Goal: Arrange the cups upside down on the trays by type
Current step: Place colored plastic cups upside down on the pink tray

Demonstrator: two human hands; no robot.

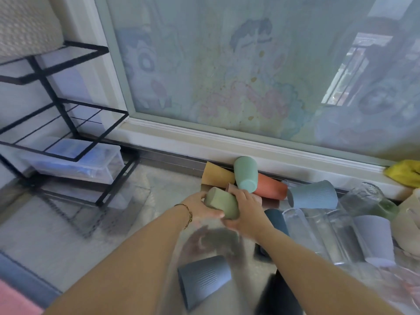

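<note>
Head view: both hands meet on an olive cup (221, 202), held on its side just above the floor in front of a heap of cups by the window sill (181, 137). The left hand (200, 206) curls round the cup's left side, with the thumb lying along the near edge. The right hand (247, 214) grips the right end, with fingers over the top and thumb underneath. A thin bracelet (187, 215) circles the left wrist.

Just behind the olive cup, a mint cup (245, 173) lies tilted on top of a tan cup (217, 175) and an orange ribbed cup (270, 186). A pink cup (231, 188) is mostly hidden behind the right hand's fingers. To the right, a light blue ribbed cup (313, 196) lies on its side and a dark teal cup (276, 220) sits beside the right wrist. Next to them are clear glasses (300, 226) and a lavender cup (375, 237). A grey ribbed cup (204, 278) lies on its side between the forearms, close to the camera, and something blurred and see-through lies over it.

A yellow cloth (404, 172) rests on the sill at far right. A black wire rack (63, 123) stands at left with a clear plastic box (75, 160) on its lower shelf.
</note>
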